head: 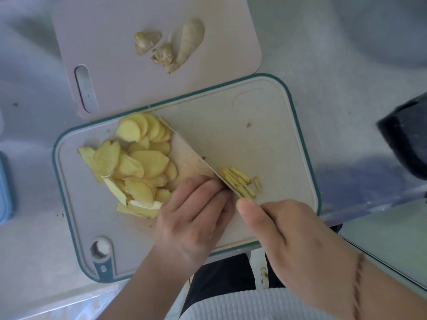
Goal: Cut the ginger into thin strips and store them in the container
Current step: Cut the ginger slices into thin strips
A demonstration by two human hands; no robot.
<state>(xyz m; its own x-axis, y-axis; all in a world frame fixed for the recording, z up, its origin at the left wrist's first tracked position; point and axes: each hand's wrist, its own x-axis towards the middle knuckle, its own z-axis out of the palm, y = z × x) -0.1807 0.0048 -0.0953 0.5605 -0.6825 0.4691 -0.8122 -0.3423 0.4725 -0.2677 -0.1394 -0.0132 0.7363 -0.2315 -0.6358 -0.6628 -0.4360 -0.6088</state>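
Observation:
A pile of yellow ginger slices (136, 155) lies on the left half of a beige cutting board with a teal rim (302, 125). A broad knife blade (191, 158) stands edge-down across the board. Thin ginger strips (238, 181) lie just right of the blade. My left hand (191, 218) presses curled fingertips down beside the blade, on ginger that the fingers hide. My right hand (277, 232) grips the knife handle, thumb along the blade's base.
A second pinkish board (111, 42) behind holds unpeeled ginger pieces and trimmings (171, 45). A blue container edge (4, 188) shows at the far left. A dark object (406, 135) sits at the right. The counter edge runs below the board.

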